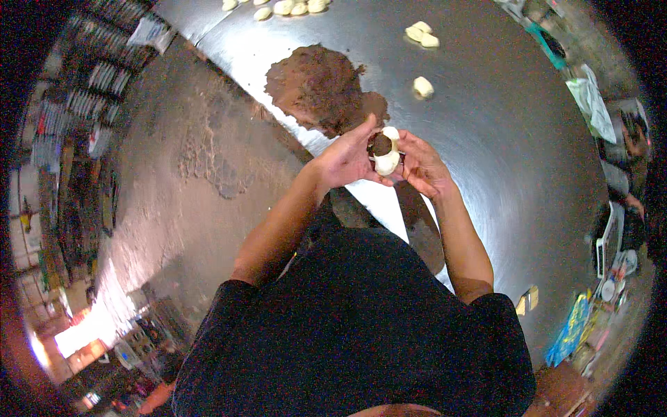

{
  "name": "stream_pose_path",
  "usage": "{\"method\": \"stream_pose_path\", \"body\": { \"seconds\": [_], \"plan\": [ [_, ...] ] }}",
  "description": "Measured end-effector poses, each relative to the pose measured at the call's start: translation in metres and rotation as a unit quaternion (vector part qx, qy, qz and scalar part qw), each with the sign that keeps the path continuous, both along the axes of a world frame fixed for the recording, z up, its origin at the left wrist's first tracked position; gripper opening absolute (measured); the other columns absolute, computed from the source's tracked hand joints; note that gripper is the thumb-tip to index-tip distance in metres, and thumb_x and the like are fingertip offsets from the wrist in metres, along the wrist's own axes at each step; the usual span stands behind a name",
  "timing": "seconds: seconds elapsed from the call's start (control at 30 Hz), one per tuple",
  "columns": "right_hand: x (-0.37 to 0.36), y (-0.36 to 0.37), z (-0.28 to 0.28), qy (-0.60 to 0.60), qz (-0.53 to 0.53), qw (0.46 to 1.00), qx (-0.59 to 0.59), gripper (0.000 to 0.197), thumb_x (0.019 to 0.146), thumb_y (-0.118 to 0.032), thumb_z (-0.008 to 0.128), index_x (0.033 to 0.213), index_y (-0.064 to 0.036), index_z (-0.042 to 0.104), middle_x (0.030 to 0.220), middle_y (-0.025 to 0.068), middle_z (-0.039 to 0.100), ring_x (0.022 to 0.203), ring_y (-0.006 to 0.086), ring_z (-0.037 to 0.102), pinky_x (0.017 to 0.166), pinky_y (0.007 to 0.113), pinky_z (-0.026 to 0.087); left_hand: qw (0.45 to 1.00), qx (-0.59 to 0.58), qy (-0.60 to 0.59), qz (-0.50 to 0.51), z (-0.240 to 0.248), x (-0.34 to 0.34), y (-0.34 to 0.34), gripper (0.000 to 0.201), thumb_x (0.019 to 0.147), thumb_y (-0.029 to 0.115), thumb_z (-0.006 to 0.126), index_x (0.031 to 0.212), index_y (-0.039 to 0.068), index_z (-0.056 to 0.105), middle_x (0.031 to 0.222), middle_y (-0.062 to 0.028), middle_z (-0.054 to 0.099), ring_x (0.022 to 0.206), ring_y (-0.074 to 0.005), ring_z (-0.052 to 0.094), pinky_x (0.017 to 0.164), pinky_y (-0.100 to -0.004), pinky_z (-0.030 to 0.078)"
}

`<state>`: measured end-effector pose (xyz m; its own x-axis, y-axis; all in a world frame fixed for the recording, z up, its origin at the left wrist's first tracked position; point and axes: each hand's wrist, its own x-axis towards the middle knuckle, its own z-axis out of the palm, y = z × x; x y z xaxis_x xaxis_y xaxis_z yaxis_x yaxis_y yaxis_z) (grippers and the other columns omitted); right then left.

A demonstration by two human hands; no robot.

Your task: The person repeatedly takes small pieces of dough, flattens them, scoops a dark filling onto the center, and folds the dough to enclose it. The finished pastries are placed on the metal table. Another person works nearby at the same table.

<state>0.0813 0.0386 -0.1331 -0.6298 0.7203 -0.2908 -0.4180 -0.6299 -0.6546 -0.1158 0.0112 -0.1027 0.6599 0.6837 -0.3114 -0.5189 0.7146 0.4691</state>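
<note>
Between my two hands, just in front of my chest, is a pale piece of dough [387,164] wrapped partly around a ball of dark brown filling [381,144]. My left hand [345,157] cups it from the left, with the thumb pointing up along its side. On the other side, the curled fingers of my right hand [426,167] grip the dough's edge. The brown ball still shows at the top of the dough. Just beyond my left hand lies a large crumbly mound of brown filling [316,87] on the shiny metal tabletop [514,160].
A single dough piece [422,87] and a small cluster of dough pieces [422,35] lie farther off. Several more dough pieces [299,7] sit at the far edge. Yellowish pieces [528,300] rest at right, near a blue plastic bag [571,330]. Stained floor [201,167] stretches left.
</note>
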Motion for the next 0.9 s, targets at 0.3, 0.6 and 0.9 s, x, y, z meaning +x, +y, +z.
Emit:
{"method": "stream_pose_path", "body": {
  "seconds": [0.3,0.6,0.9],
  "plan": [
    [0.016,-0.043,0.055,-0.545,-0.224,0.613,0.527,0.024,0.072,-0.007,0.074,0.094,-0.0041,0.064,0.083,0.0111,0.060,0.077,0.0245,0.061,0.069,0.036,0.049,0.980,-0.010,0.155,0.126,0.030,0.044,-0.007,0.037,0.093,0.021,0.058,0.124,0.002,0.050,0.114,-0.0109,0.062,0.106,-0.0245,0.061,0.093,-0.0414,0.051],
    [0.029,-0.041,0.098,-0.463,-0.276,0.720,0.437,0.026,0.069,-0.004,0.075,0.089,-0.0053,0.059,0.081,0.0088,0.058,0.068,0.0228,0.059,0.062,0.035,0.048,0.924,0.146,0.242,0.257,0.076,0.081,-0.018,0.031,0.095,0.012,0.057,0.121,-0.005,0.058,0.108,-0.0110,0.064,0.095,-0.0169,0.062,0.083,-0.0298,0.052],
    [0.018,-0.062,0.115,-0.422,-0.376,0.567,0.599,0.026,0.066,-0.001,0.072,0.087,-0.0074,0.059,0.085,0.0101,0.058,0.079,0.0267,0.061,0.064,0.035,0.050,0.901,0.171,0.259,0.302,0.102,0.078,-0.029,0.031,0.095,0.009,0.056,0.121,-0.008,0.059,0.105,-0.0064,0.065,0.095,-0.0124,0.058,0.086,-0.0267,0.049]
  ]
}}
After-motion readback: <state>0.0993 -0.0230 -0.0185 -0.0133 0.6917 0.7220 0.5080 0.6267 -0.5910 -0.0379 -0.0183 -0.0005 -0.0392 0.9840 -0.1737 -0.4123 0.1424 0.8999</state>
